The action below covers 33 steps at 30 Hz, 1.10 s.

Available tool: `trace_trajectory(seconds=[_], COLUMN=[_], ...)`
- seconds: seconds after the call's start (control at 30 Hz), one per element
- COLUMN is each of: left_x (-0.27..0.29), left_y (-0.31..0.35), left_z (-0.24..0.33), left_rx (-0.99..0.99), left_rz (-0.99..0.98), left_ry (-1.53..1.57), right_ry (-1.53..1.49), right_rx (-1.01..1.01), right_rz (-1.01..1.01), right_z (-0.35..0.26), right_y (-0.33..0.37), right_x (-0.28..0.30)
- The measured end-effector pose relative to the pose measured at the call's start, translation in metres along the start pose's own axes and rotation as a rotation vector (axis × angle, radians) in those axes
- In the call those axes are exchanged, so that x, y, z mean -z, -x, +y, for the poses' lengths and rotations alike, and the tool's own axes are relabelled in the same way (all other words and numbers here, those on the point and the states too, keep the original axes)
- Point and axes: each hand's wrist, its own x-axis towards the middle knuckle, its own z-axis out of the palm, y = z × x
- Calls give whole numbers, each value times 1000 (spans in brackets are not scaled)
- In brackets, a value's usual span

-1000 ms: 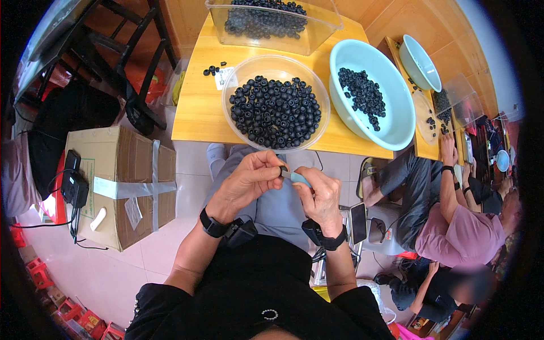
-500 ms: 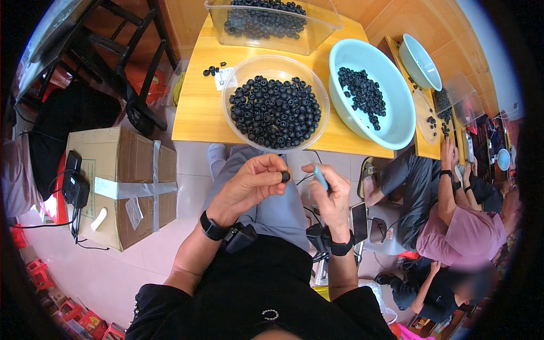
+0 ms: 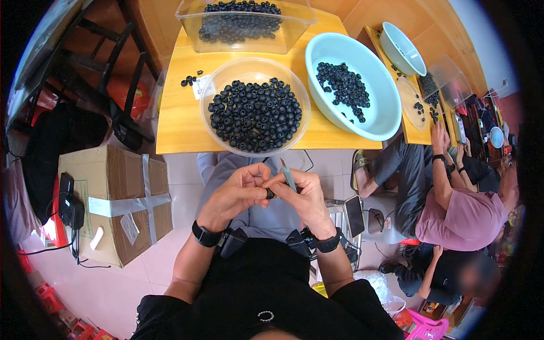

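Both of my hands meet over my lap, just below the table's front edge. My left hand (image 3: 233, 194) pinches a small round black bead-like piece (image 3: 270, 194) between thumb and fingers. My right hand (image 3: 304, 197) is closed round a slim light-blue tool (image 3: 288, 176) whose pointed tip slants up and away. The right fingertips touch the left ones beside the piece. Beyond my hands, a clear round tub (image 3: 242, 69) full of similar black pieces (image 3: 255, 116) with holes stands at the table's edge. To its right, a light-blue basin (image 3: 386, 107) contains smaller black pieces (image 3: 343, 85).
A clear rectangular box (image 3: 296, 29) of black pieces stands at the back of the yellow table (image 3: 177, 131). Loose pieces (image 3: 187, 82) lie left of the tub. A taped carton (image 3: 122, 190) is at my left. A co-worker in pink (image 3: 453, 209) sits at the right.
My hands have come together; the right hand moved left to meet the left one. The tool has turned, its pointed tip now visible. The view has shifted slightly.
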Motion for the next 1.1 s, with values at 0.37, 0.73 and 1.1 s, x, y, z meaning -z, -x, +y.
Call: trace_trajectory(seconds=[0.37, 0.73, 1.1], left_x=[-20, 2, 10], left_y=[-1, -34, -52], left_z=[10, 59, 56], left_rx=[-65, -445, -440], left_rz=[330, 622, 505], left_ry=[-423, -1421, -1913], right_ry=[401, 770, 556], right_rx=[38, 422, 245], right_rz=[228, 807, 692], right_z=[-14, -38, 29], right_y=[-3, -37, 6], right_x=[24, 110, 65])
